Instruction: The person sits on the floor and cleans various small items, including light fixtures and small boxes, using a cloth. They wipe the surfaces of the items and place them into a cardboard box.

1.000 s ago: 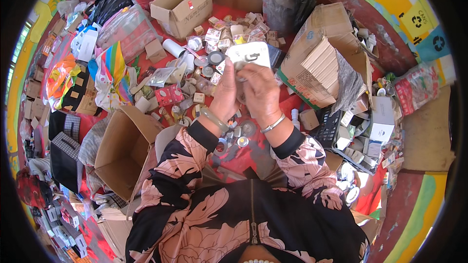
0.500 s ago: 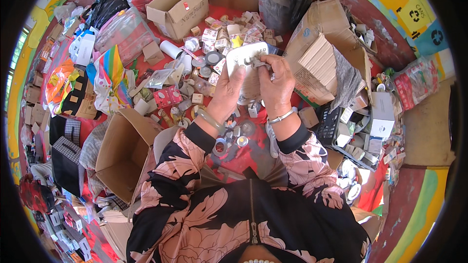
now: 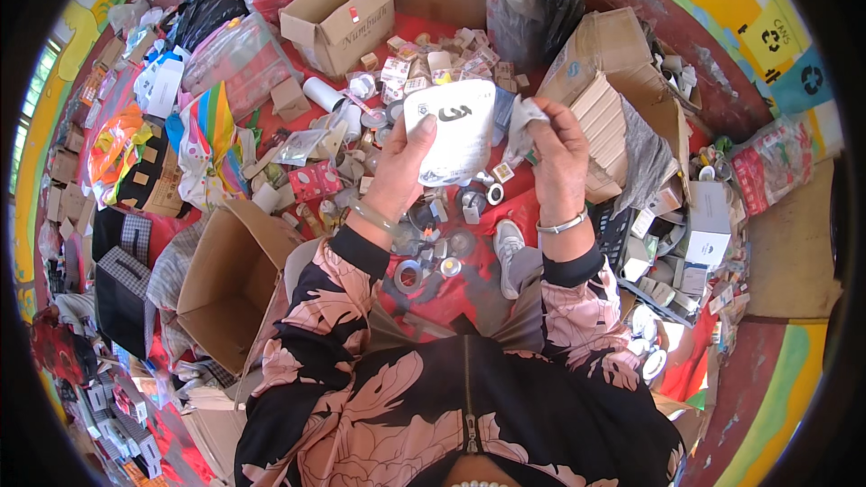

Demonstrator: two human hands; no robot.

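Observation:
My left hand (image 3: 397, 167) grips the left edge of a flat white piece with rounded corners (image 3: 462, 149), its thumb across the front. A dark curled mark and faint print show on that face; whether it is a lid, a tray or a pack, I cannot tell. To its right, my right hand (image 3: 561, 158) pinches a crumpled whitish scrap (image 3: 521, 124), thin like film or tissue. The scrap hangs close to the white piece's right edge; whether they touch is unclear. Below them, clear round lids (image 3: 460, 241) and a tape roll (image 3: 408, 275) lie on red ground.
Small printed boxes (image 3: 397, 69) are heaped ahead. Open cardboard boxes stand at the far left (image 3: 347, 27), near left (image 3: 225, 280) and right (image 3: 577, 72). A dark crate (image 3: 663, 293) full of small packs sits at right. My shoe (image 3: 508, 257) rests beside the lids.
My right hand has moved right, away from the white piece's front, taking the crumpled scrap with it. The white piece has shifted slightly left, and its dark mark is now uncovered.

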